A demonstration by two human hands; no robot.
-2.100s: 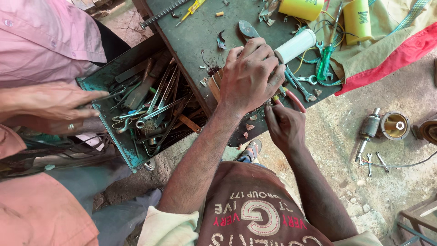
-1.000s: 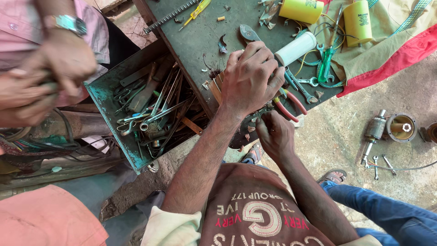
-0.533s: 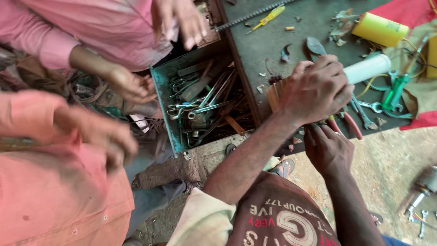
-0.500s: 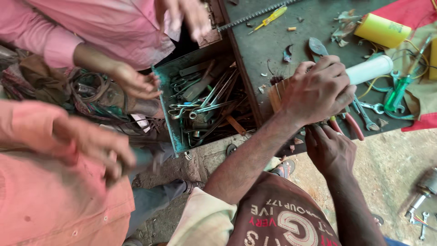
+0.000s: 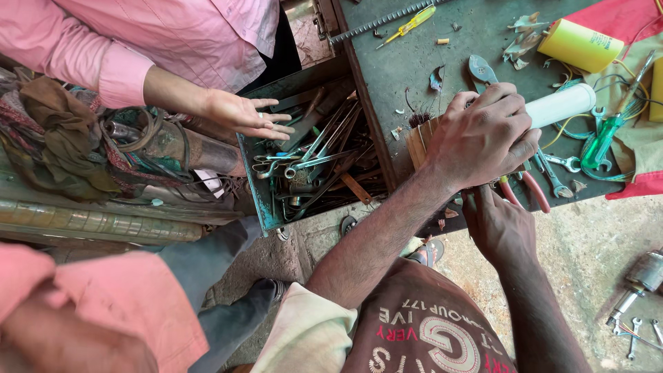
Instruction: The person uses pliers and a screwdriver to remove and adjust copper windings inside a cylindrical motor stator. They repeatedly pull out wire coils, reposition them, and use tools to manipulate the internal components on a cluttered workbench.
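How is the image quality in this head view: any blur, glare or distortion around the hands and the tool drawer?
Head view: even daylight, soft shadows, no strong glare; left hand and right hand on the workbench are sharp; the tool drawer is clear; the pink sleeve at bottom left is blurred, and the edges show wide-angle stretch.

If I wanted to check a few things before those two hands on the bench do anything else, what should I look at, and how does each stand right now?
1. Left hand has a firm hold on the white cylinder: ok, it presses down over its near end.
2. Right hand is clear to work: cannot tell, it sits at the bench edge, partly under the left hand.
3. Red-handled pliers within reach: ok, right beside the right hand.
4. Another person's hand stays out of the way: ok, it hovers over the open tool drawer, apart from the work.
5. Bench top tidy: not ok, a green screwdriver, spanners and scraps lie around.
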